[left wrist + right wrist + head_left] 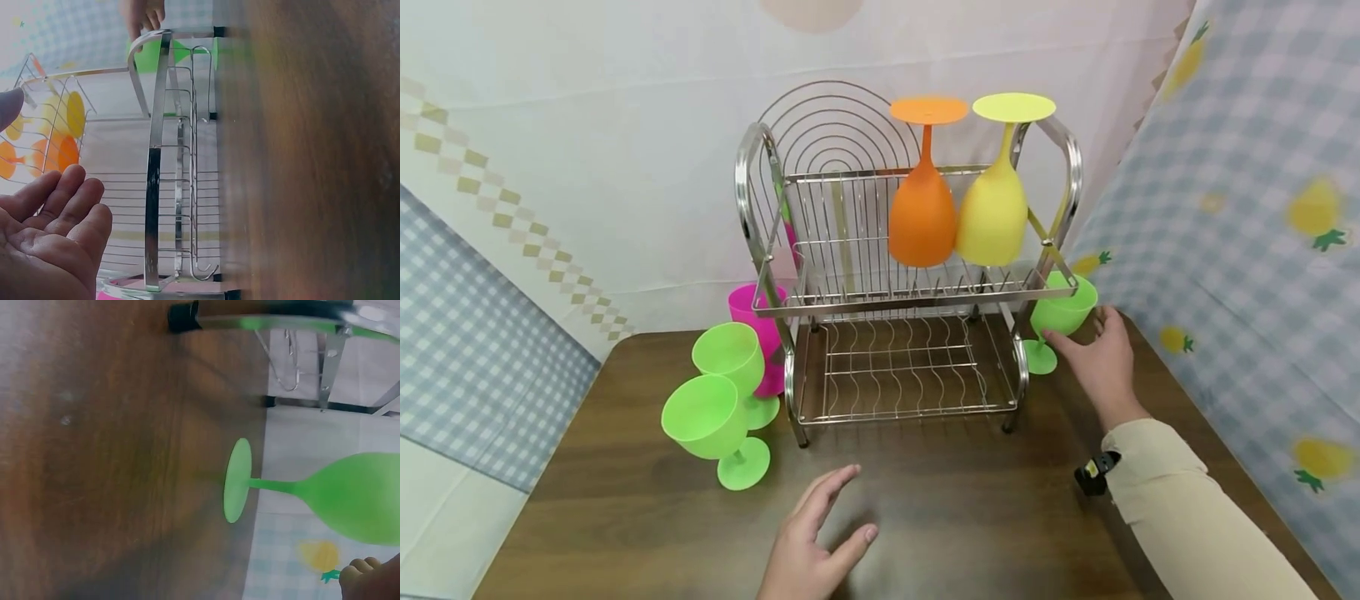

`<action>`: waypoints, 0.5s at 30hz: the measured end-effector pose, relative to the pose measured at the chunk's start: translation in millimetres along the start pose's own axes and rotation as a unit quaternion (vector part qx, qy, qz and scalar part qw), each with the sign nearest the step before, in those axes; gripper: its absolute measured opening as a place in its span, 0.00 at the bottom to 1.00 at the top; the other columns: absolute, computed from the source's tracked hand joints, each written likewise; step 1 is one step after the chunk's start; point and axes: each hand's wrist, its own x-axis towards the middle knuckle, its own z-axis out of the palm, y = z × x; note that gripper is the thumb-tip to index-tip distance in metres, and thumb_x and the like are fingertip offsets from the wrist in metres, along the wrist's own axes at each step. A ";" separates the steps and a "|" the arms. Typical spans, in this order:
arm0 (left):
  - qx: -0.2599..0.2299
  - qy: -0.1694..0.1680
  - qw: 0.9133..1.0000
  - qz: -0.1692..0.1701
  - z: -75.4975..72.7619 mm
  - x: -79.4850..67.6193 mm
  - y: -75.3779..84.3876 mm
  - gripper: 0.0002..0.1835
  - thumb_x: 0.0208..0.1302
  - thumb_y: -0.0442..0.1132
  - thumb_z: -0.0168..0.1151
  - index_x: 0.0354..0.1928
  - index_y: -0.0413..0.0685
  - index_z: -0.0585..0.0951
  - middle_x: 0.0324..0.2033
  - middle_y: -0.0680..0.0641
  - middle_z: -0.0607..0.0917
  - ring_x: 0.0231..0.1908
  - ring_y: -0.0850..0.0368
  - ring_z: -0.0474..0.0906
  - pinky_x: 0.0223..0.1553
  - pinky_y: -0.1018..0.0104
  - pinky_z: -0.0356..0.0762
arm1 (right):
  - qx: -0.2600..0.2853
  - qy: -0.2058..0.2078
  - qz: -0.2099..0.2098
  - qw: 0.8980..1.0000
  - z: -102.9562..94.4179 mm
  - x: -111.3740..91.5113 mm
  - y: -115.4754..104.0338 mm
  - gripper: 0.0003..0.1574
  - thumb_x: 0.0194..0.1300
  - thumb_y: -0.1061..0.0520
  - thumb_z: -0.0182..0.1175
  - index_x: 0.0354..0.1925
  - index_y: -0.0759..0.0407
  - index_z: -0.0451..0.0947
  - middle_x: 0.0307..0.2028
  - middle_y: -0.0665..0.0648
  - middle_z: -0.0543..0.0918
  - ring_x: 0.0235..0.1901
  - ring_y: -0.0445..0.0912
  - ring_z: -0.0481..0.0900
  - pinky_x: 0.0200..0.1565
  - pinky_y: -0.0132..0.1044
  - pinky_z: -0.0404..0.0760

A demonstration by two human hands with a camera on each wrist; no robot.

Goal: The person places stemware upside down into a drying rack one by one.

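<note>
A green goblet (1063, 315) stands upright on the table, just right of the dish rack. My right hand (1101, 362) is beside its bowl, thumb in front and fingers spread at the right side; the right wrist view shows curved fingers (362, 572) close by the green bowl (359, 497). My left hand (816, 537) is over the table in front of the rack, thumb and fingers apart, holding nothing. An orange goblet (922, 218) and a yellow goblet (994, 218) sit upside down on the rack's upper tier.
The two-tier metal dish rack (898, 414) stands mid-table, its lower tier bare. At its left are a front green goblet (703, 417), another green goblet (730, 354) and a magenta goblet (765, 329). A checked cloth (1247, 250) hangs along the right table edge.
</note>
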 end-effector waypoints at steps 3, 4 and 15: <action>-0.001 0.000 1.000 0.007 0.5 -0.1 -0.2 0.38 0.51 0.35 0.78 0.66 0.51 0.75 0.58 0.50 0.81 0.58 0.53 0.79 0.62 0.72 0.75 | 0.001 -0.002 -0.007 1.000 4.4 9.7 -1.4 0.68 0.59 0.35 0.70 0.80 0.57 0.41 0.77 0.63 0.52 0.75 0.61 0.53 0.71 0.63 0.62; 0.001 -0.001 1.000 0.008 0.6 -0.1 -0.1 0.38 0.51 0.35 0.78 0.66 0.52 0.75 0.58 0.51 0.81 0.58 0.53 0.79 0.62 0.72 0.75 | 0.000 -0.001 -0.009 1.000 5.7 12.5 -1.9 0.68 0.59 0.35 0.70 0.80 0.57 0.42 0.77 0.63 0.54 0.74 0.61 0.55 0.70 0.63 0.63; 0.008 -0.012 1.000 0.003 0.9 -2.3 -1.1 0.37 0.53 0.36 0.77 0.66 0.53 0.74 0.58 0.50 0.81 0.57 0.53 0.79 0.59 0.66 0.78 | -0.011 0.010 0.002 1.000 6.9 18.1 -4.6 0.62 0.61 0.38 0.69 0.78 0.58 0.47 0.69 0.67 0.65 0.65 0.62 0.66 0.62 0.60 0.71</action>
